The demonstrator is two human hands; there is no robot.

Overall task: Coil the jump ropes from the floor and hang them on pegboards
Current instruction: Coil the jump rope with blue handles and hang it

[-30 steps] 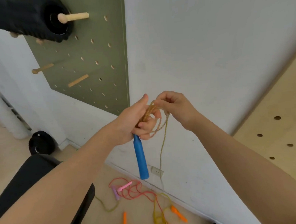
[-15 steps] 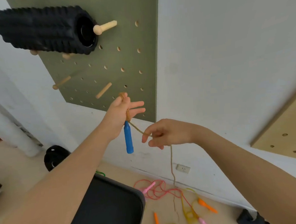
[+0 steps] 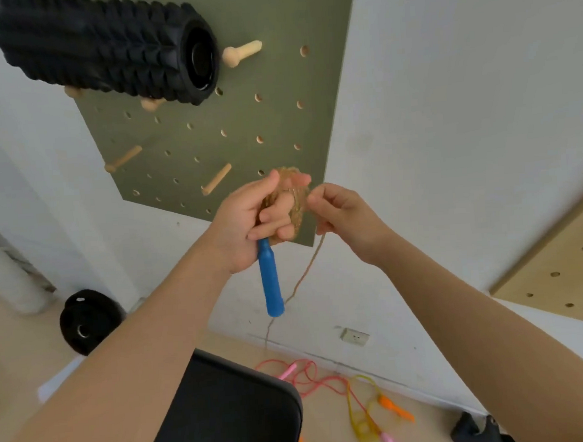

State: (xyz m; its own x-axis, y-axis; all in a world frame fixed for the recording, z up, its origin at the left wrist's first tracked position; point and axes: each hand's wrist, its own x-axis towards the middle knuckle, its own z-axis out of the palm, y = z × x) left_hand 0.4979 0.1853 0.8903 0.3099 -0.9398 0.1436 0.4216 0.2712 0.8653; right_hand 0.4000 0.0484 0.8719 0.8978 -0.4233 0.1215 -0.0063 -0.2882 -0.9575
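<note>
Centre frame: left hand fist shut on blue handle w/ tan rope coiled round fingers, keeping loops tidy; right hand pinches loose strand, feeding it; green pegboard just behind, other ropes on floor lower right

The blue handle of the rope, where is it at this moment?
In the head view the blue handle hangs down from the left hand, near the centre, just below the green pegboard and left of the right hand.
</note>
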